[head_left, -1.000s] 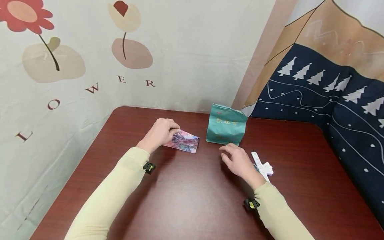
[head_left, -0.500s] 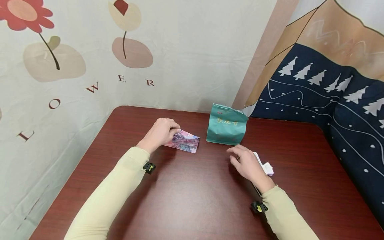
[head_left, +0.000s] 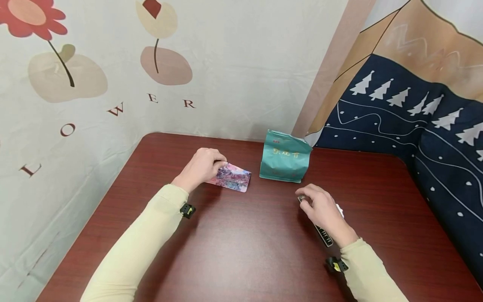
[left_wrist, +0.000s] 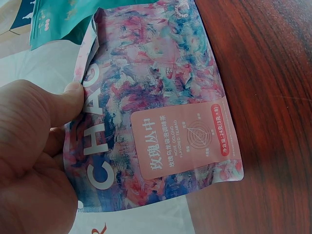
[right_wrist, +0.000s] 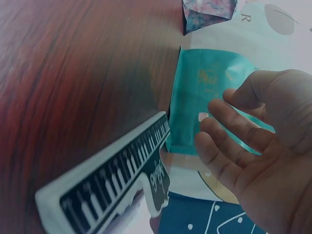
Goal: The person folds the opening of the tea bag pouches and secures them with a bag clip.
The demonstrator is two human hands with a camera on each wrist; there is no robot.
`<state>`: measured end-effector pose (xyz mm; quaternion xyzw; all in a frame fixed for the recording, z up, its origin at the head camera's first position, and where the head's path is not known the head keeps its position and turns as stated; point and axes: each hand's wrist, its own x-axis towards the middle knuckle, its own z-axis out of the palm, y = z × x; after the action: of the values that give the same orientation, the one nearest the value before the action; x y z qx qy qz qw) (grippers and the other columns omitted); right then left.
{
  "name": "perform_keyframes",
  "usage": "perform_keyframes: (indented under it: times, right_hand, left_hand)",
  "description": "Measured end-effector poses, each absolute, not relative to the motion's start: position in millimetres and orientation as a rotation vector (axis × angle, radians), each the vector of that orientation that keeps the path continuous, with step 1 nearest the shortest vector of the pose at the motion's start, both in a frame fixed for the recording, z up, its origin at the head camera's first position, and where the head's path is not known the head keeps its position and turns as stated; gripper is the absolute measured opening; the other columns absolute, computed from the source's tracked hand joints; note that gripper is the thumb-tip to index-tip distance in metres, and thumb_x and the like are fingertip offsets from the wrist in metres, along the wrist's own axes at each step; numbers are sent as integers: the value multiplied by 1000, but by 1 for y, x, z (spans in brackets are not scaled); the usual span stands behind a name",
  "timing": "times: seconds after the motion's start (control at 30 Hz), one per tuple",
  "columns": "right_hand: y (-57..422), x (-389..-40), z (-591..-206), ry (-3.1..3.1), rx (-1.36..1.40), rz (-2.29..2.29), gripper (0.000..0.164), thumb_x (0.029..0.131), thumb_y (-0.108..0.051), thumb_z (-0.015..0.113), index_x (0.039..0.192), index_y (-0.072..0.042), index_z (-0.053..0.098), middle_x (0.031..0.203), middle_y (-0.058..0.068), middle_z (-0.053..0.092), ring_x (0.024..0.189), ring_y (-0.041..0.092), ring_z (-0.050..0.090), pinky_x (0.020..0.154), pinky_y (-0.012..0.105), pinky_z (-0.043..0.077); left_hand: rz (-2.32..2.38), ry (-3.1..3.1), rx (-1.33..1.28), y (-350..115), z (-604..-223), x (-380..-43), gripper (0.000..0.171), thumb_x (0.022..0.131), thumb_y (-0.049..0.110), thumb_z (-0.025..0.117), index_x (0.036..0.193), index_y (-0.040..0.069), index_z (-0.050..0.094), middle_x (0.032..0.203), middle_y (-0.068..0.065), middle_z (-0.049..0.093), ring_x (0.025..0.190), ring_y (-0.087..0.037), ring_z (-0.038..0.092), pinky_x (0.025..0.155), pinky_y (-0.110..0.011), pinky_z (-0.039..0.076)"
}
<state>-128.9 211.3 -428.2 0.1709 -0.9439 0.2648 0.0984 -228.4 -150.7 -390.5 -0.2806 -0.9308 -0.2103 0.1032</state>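
My left hand (head_left: pixel 201 165) pinches the edge of a pink, blue and purple tea bag pouch (head_left: pixel 232 178) between thumb and fingers. In the left wrist view, the pouch (left_wrist: pixel 161 73) shows a pink label and large white letters. My right hand (head_left: pixel 320 209) hovers over a black-and-white sealing clip (head_left: pixel 324 237) with a piano-key pattern. Its fingers are loosely bent and hold nothing. In the right wrist view, the piano-key clip (right_wrist: pixel 117 170) lies beside the hand, apart from the fingers. Part of a white clip (head_left: pixel 340 209) shows behind the right hand, mostly hidden.
A green pouch (head_left: pixel 284 159) with gold lettering stands upright near the back edge of the dark red table (head_left: pixel 234 247). Behind it hangs a pale flower-print cloth (head_left: pixel 241 63). A navy cloth with white trees (head_left: pixel 381 121) borders the right side.
My right hand has moved right and slightly toward me, from near the green pouch to over the clips. The left hand and its tea bag pouch have stayed in place.
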Motion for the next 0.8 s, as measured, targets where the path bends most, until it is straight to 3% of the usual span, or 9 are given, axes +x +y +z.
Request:
perform_keyframes:
  times: [0.4,0.63,0.8]
  right_hand:
    - [228,-118,-425,-2854,423,748,26,87,2,66,109,-7,76,102,2,68,79,15,56,68,34,48]
    - [236,-114,-422,-2888,393,711,28,87,1,64,111,-7,75,109,6,69,90,24,66,75,45,55]
    - [241,-112,-424,-2858,420,670,29,83,3,66,108,-6,76,108,9,70,86,25,66,73,47,55]
  left_hand:
    - [-626,-2751,-831,-151,-390,-229,11,96,9,73,99,5,82,96,-10,77,93,-29,72,102,-52,49]
    - [-620,-2745,-830,-151,-391,-230,11,96,10,73,98,5,82,95,-9,77,92,-29,72,103,-51,49]
    - [-618,-2756,-823,-151,-390,-229,11,96,10,72,99,5,82,95,-9,77,92,-29,72,103,-51,49]
